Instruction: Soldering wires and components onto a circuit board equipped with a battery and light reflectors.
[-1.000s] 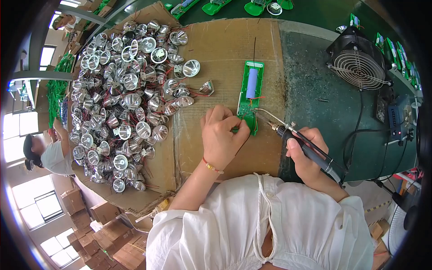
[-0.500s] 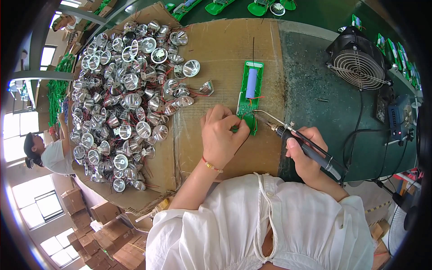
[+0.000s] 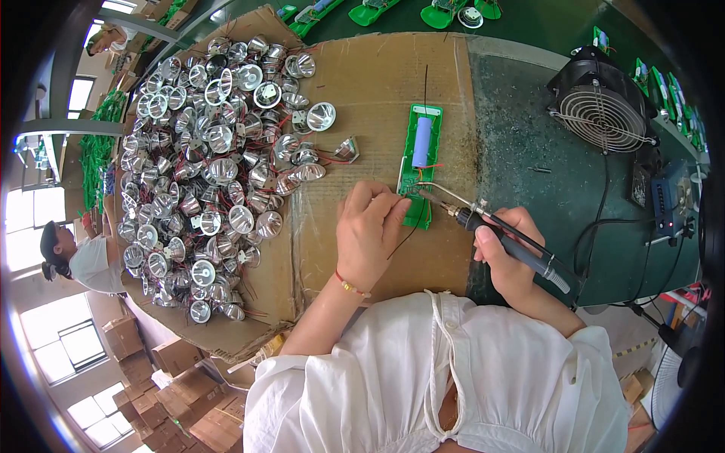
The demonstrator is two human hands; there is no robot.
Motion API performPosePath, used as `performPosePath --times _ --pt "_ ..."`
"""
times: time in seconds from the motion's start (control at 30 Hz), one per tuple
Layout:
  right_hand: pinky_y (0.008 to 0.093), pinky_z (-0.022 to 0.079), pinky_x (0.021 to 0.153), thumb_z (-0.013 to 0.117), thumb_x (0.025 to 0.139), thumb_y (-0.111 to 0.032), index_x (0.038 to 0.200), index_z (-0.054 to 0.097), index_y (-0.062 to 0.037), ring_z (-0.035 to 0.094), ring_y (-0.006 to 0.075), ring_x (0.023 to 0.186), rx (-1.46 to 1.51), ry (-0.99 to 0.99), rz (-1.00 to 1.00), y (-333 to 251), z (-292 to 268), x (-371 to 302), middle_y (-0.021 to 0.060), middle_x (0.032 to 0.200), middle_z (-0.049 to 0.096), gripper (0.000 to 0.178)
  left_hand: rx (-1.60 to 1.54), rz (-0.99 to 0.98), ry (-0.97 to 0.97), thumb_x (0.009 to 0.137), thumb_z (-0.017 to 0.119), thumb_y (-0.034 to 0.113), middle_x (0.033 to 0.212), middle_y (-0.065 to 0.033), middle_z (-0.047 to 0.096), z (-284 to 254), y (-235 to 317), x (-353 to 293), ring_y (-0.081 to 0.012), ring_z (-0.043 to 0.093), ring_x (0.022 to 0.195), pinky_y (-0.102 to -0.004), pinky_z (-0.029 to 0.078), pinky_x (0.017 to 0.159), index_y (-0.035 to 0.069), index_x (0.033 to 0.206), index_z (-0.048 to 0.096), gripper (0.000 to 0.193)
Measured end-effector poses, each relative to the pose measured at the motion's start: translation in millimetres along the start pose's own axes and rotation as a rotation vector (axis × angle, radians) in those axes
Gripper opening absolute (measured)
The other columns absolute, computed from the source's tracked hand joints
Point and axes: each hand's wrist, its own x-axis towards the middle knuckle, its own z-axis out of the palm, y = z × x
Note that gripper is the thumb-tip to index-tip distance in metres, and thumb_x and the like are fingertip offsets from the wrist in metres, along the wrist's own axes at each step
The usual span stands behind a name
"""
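A green plastic housing [image 3: 414, 217] lies lengthwise on the cardboard before me, holding a purple cylindrical battery [image 3: 423, 143] and a small circuit board [image 3: 410, 183]. At the board's left edge, my left hand [image 3: 368, 230] is closed in a pinch; whatever is between its fingertips is too small to make out. A thin black wire [image 3: 408, 240] curves from the housing past those fingers. My right hand [image 3: 511, 249] grips a soldering iron [image 3: 510, 243] with a thin metal feed tube [image 3: 455, 193] along it. Both iron tip and tube end are at the board.
A big heap of silvery reflector cups [image 3: 219, 170] with red wires covers the left side on cardboard [image 3: 355, 83]. A black fan [image 3: 600, 102] with a wire grille stands at right, beside a blue control box [image 3: 671, 205]. More green housings [image 3: 445, 13] line the far edge. Another person [image 3: 91, 257] is at far left.
My left hand has shifted slightly, its fingers drawn closer together. The housing has slid a little toward me. The iron has dipped slightly and moved left, its tip still at the board.
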Motion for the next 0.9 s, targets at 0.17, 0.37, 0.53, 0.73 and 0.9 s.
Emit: performPosePath --times 0.17,0.37,0.53,0.73,0.9 --pt "0.0209 0.044 0.045 0.059 0.083 -0.006 0.087 0.048 0.0005 0.051 0.0087 0.049 0.061 0.03 0.025 -2.6 -0.4 0.7 0.0078 0.068 0.054 0.013 0.16 0.104 0.046 0.074 0.066 0.01 0.083 -0.0078 0.055 -2.5 -1.7 -1.8 -0.0248 0.054 0.072 -0.0342 0.042 0.068 0.005 0.078 0.064 0.007" --pt "0.0206 0.042 0.044 0.059 0.083 -0.007 0.087 0.048 -0.0001 0.05 0.0085 0.048 0.095 0.029 0.072 -4.7 5.2 3.9 0.0075 0.064 0.055 0.013 0.117 0.059 0.024 0.074 0.066 0.011 0.08 -0.0057 0.055 3.8 -4.9 2.7 -0.0237 0.054 0.071 -0.034 0.04 0.066 0.005 0.075 0.064 0.007" --pt "0.0209 0.045 0.045 0.063 0.081 -0.008 0.086 0.051 0.0008 0.053 0.0073 0.051 0.139 0.077 0.136 -4.1 4.4 3.3 0.0066 0.066 0.058 0.016 0.11 0.033 0.008 0.075 0.066 0.013 0.077 -0.005 0.055 4.6 -2.7 7.0 -0.0228 0.054 0.069 -0.0337 0.039 0.064 0.005 0.073 0.063 0.008" --pt "0.0209 0.045 0.045 0.063 0.081 -0.008 0.086 0.051 0.0009 0.053 0.0077 0.051 0.147 0.081 0.16 -4.7 3.6 6.9 0.0069 0.066 0.058 0.016 0.1 0.015 0.01 0.076 0.066 0.013 0.076 -0.0044 0.055 6.2 -4.4 6.0 -0.022 0.053 0.067 -0.0334 0.039 0.065 0.006 0.073 0.063 0.008" --pt "0.0209 0.044 0.045 0.063 0.081 -0.006 0.083 0.051 0.0007 0.053 0.0071 0.05 0.098 0.059 0.15 -4.2 4.3 8.8 0.0061 0.065 0.058 0.014 0.094 0.025 0.022 0.075 0.066 0.013 0.077 -0.0042 0.055 7.1 -4.7 5.5 -0.0221 0.053 0.067 -0.0335 0.039 0.065 0.006 0.072 0.063 0.008"
